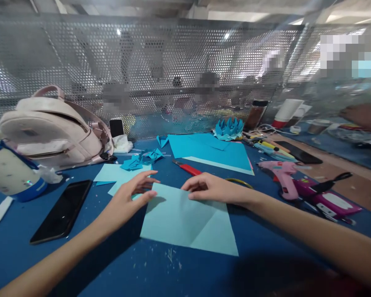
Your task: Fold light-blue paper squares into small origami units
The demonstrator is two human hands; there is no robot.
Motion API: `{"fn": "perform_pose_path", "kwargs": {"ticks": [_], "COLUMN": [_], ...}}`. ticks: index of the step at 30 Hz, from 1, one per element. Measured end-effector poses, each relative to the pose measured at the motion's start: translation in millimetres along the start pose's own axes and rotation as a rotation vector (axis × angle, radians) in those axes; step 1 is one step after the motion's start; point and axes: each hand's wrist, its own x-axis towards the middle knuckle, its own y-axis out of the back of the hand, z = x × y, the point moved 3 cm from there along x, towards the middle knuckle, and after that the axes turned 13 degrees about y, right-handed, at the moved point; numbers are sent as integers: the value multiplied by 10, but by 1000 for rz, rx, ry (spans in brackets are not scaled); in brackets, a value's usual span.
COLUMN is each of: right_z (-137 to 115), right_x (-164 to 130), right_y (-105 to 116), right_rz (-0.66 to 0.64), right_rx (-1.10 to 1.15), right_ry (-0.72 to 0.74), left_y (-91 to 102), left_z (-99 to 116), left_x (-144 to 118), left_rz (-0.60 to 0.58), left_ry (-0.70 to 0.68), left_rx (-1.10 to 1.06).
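A light-blue sheet of paper [185, 222] with a diagonal crease lies in front of me, pale side up. My left hand [136, 192] is at its upper left corner, thumb tip against the paper, the other fingers stretched out and apart. At the upper edge, my right hand [205, 187] has its fingers curled, thumb and index closed on the sheet. A red cutter knife [190, 169] lies just beyond my right hand. More light-blue paper pieces [106, 173] lie behind my left hand, with folded blue paper pieces [132, 162] on them.
Large blue sheets [200, 148] and a folded blue paper flower [228, 129] lie farther back. Right are a pink glue gun [282, 175] and a purple pouch [334, 198]. Left are a phone [62, 212], a bottle [15, 173] and a backpack [49, 128]. A perforated metal screen [160, 62] stands behind.
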Motion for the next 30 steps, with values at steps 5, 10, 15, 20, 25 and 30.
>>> {"fn": "perform_pose_path", "kwargs": {"ticks": [5, 10, 15, 20, 25, 30], "right_z": [-153, -110, -59, -5, 121, 194], "right_x": [127, 58, -97, -242, -323, -377], "right_y": [-208, -229, -285, -239, -105, -219], "right_rz": [-83, -121, -152, -145, -122, -191], "right_rx": [-323, -749, -940, -1024, -1076, -984], "right_ry": [124, 75, 304, 321, 290, 502], "left_y": [-163, -166, -257, -437, -455, -457], "left_z": [127, -7, 11, 53, 51, 89], "left_x": [8, -182, -432, -584, -578, -598], "left_rz": [-152, -94, -6, 102, 117, 42], "left_ry": [237, 202, -102, -350, -389, -431], "left_rx": [-224, -128, 450, 662, 735, 754]}}
